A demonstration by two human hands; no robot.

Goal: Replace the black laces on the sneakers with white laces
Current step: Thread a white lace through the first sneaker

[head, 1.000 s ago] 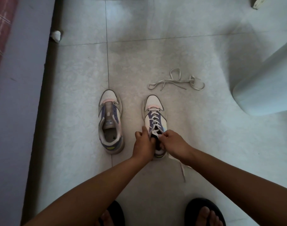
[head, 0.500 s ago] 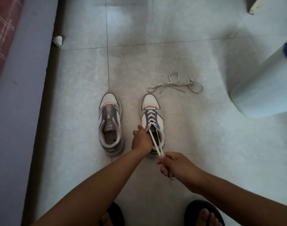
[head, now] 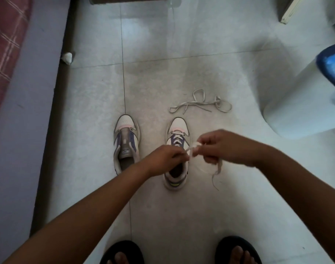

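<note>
1. While I tie off the white lace (head: 193, 147) above the right sneaker (head: 177, 153), I should keep both ends taut and level so the knot seats snugly.
2. My left hand (head: 165, 159) pinches one end; my right hand (head: 223, 147) grips the other, looped.
3. The lace bridges my fingertips (head: 185, 154); the left sneaker (head: 127, 143) sits unlaced beside, the spare lace (head: 200, 103) beyond.

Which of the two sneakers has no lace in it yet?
The left sneaker, beside the floor's grout line: its tongue and eyelets are bare. The right sneaker is already laced white, and both hands are working its lace ends.
</note>
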